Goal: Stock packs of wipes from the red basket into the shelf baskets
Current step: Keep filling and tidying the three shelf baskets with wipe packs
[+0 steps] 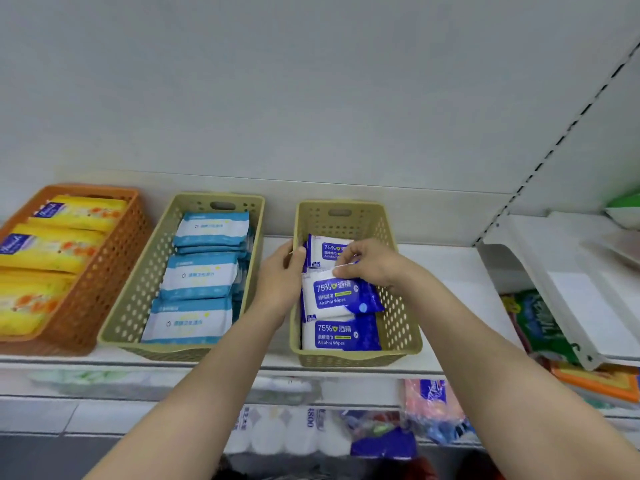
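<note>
Reaching into the tan basket on the right (398, 306), both hands are busy with the blue packs of wipes. The right hand (372, 263) pinches the top edge of the middle pack (341, 296) with its fingers curled, and this looks like a way to lift or tip the pack so it sits neatly in the row. The left hand (282, 275) is at the left wall of the basket with its thumb over the rim, touching the side of the packs; it seems to be steadying the basket or the packs, but I cannot tell if it really grips anything. Behind the middle pack stands another blue pack (327, 251), leaning up at the back, and a front pack (341, 336) lies flat near the basket's front wall. The packs overlap like roof tiles, likely so each label can be read. To the left sits a second tan basket (138, 289) full of light blue packs (197, 275), and further left an orange basket (114, 244) holds yellow packs (52, 247). All three baskets rest on a white shelf (460, 271). The red basket from the task is not clearly in view. The job looks well along for this basket, with a little room left at the back.
</note>
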`<state>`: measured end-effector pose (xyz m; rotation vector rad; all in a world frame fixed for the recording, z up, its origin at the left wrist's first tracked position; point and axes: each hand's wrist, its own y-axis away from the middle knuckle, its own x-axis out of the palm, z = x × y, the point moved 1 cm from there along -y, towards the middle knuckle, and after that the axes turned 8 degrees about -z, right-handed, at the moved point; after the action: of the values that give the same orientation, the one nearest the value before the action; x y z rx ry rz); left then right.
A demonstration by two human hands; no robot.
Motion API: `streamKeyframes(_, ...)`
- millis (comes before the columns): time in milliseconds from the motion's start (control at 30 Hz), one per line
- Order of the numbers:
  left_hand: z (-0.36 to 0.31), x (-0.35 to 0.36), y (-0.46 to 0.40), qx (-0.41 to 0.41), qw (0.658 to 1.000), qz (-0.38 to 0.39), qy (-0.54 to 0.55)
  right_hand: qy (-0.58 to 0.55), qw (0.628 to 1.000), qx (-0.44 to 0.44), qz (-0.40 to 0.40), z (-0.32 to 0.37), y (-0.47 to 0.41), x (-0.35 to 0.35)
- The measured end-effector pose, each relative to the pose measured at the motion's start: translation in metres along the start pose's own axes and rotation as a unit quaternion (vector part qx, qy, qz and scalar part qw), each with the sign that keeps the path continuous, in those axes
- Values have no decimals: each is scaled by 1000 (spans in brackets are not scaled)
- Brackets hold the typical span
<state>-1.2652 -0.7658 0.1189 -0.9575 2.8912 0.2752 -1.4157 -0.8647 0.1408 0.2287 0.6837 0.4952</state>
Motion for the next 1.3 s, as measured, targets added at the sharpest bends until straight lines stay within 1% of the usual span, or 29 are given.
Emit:
streamKeyframes(133, 1, 0, 1, -3, 1000, -1, -8, -50, 992, -4, -112, -5, -18, 8)
streamKeyframes(233, 2, -1, 1, -1, 1000, 7, -16, -26, 987, -32, -152, 1, -39, 4)
streamKeyframes(300, 1, -1, 2, 5, 1000, 12, -21, 42, 981, -72, -173, 4, -49, 7)
streamKeyframes(367, 2, -1, 2, 3, 1000, 13, -23, 148, 960, -126, -202, 4, -52, 13)
streamKeyframes(433, 2, -1, 1, 1, 999, 12, -33, 171, 945, -162, -228, 2, -48, 21)
streamKeyframes(500, 3, -1, 0, 1, 999, 7, -39, 162, 951, -150, -216, -3, -46, 28)
streamKeyframes(567, 4, 0, -1, 1, 999, 2, -42, 195, 961, -118, -156, -14, -48, 37)
streamKeyframes(633, 4, 0, -2, 1, 999, 1, -49, 229, 963, -99, -107, -21, -51, 42)
streamKeyframes(733, 5, 0, -2, 1, 999, 5, -48, 242, 961, -91, -95, -20, -54, 42)
streamKeyframes(833, 4, -1, -2, 4, 999, 8, -41, 309, 944, -85, -70, -16, -46, 47)
streamKeyframes(933, 3, 0, -1, 10, 999, 4, -46, 307, 949, -71, -31, -22, -41, 50)
streamKeyframes(1000, 3, 1, -2, 12, 999, 4, -49, 317, 946, -70, -23, -24, -42, 50)
streamKeyframes(1133, 4, 0, -2, 10, 999, 7, -48, 351, 931, -87, -55, -28, -41, 53)
streamKeyframes(1300, 1, 0, -1, 2, 999, 8, -53, 348, 933, -83, -45, -27, -43, 52)
